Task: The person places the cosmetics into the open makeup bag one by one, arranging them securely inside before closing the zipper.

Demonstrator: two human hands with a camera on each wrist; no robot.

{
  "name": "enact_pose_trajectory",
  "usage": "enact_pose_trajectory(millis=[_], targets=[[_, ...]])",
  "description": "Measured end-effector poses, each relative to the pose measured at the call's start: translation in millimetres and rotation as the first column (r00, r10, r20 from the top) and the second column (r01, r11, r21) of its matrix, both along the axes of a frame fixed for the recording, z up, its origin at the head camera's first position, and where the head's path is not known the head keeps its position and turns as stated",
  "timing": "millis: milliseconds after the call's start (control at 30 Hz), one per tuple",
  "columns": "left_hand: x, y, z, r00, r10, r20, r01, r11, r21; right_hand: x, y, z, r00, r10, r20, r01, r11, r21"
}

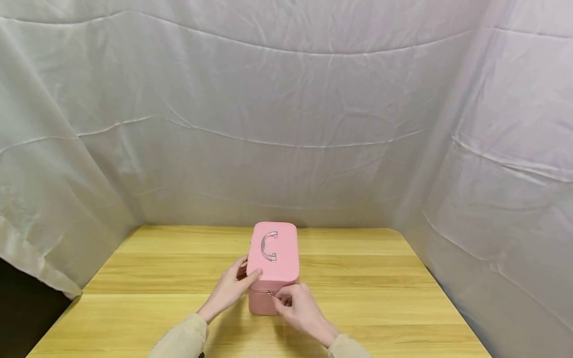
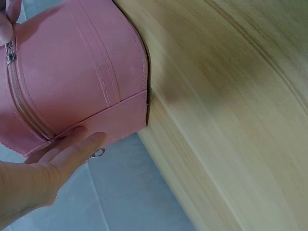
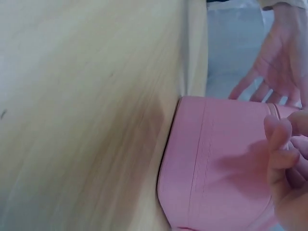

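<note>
A pink case [image 1: 279,253] with a silver carry handle [image 1: 266,247] on its lid sits upright on the table, its short end towards me. At that near end my right hand [image 1: 299,306] pinches the metal zipper pull [image 2: 10,53], fingers curled in the right wrist view. The zipper track [image 2: 21,98] runs round the case below the lid. My left hand [image 1: 230,286] rests on the case's left side, fingers extended along it and the thumb on the lid's near left corner. A small metal ring [image 2: 98,153] hangs at that side in the left wrist view.
The wooden table [image 1: 380,278] bears the case near its middle. Pale grey cloth [image 1: 286,99] hangs behind and on both sides. A dark area [image 1: 27,303] lies past the table's left edge.
</note>
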State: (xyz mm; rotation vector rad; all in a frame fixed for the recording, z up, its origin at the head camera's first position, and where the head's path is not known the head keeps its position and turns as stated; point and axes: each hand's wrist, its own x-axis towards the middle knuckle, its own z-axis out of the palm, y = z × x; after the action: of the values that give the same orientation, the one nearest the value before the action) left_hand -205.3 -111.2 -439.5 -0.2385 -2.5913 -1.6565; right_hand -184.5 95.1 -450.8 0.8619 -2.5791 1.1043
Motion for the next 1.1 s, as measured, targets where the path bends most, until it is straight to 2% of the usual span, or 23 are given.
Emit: enact_pose_trajectory(millis=[67, 167, 400, 633, 833, 1100], targets=[[-0.5, 0.2, -0.3, 1.0, 0.005, -0.006, -0.005, 1.0, -0.018, -0.5, 3, 0.7, 0.999, 0.02, 0.037, -0.019, 1.0, -0.023], [-0.8, 0.3, -0.6, 1.0, 0.003, -0.006, -0.003, 1.0, -0.016, -1.0, 7, 1.1, 0.998, 0.041, 0.037, -0.04, 0.999, -0.027], [-1.2, -0.4, 0.5, 1.0, -0.018, 0.003, 0.018, 1.0, -0.002, -0.9, 14, 0.7, 0.998, 0.064, -0.029, -0.064, 0.998, -0.021], [-0.7, -1.3, 1.4, 1.0, -0.024, 0.009, 0.024, 1.0, 0.0, -6.8, 41, -2.6, 0.987, 0.113, -0.115, -0.119, 0.992, -0.043], [-0.4, -1.9, 1.5, 0.999, -0.043, 0.018, 0.043, 0.999, 0.01, -13.5, 61, -7.3, 0.989, 0.126, -0.076, -0.131, 0.989, -0.067], [-3.3, -7.6, 0.4, 0.997, -0.074, 0.014, 0.073, 0.997, 0.027, -20.8, 69, -12.9, 0.986, 0.166, 0.023, -0.164, 0.984, -0.061]])
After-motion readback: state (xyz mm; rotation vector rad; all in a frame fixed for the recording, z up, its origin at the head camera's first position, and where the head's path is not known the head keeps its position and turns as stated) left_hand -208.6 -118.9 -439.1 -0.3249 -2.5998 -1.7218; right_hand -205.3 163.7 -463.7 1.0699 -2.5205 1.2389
